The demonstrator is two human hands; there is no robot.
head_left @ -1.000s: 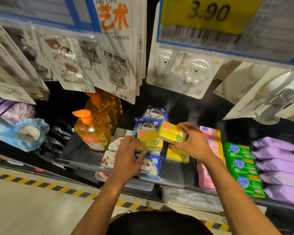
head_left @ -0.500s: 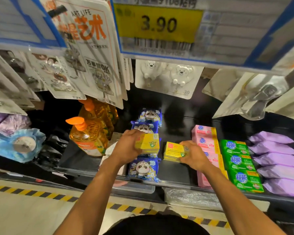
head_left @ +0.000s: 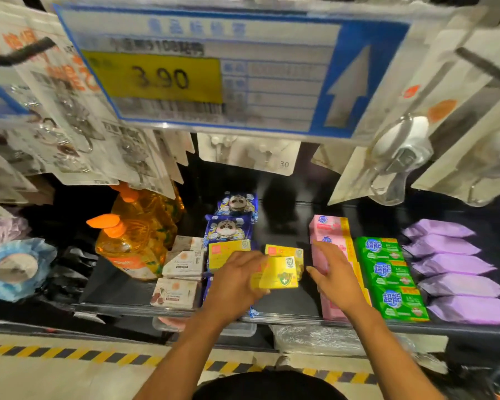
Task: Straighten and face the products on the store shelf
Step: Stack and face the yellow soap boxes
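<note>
My left hand (head_left: 237, 287) grips a yellow soap box (head_left: 280, 273) with a green shield mark, held just above the dark shelf (head_left: 283, 306). Behind it lie two more yellow boxes, one (head_left: 227, 251) on top of the blue panda packs (head_left: 228, 226) and one (head_left: 285, 251) on the shelf. My right hand (head_left: 334, 274) hovers open, fingers spread, to the right of the held box and over the pink soap boxes (head_left: 328, 226). It holds nothing.
Green soap boxes (head_left: 387, 272) and purple packs (head_left: 456, 272) fill the shelf's right side. White soap boxes (head_left: 182, 264) and orange pump bottles (head_left: 130, 243) stand left. Hanging hook cards (head_left: 248, 154) and a big price tag (head_left: 168, 79) overhang the shelf from above.
My left hand carried its yellow box rightward from over the panda packs to the open shelf lane. My right hand let go of the other yellow box and moved right, opening over the pink boxes.
</note>
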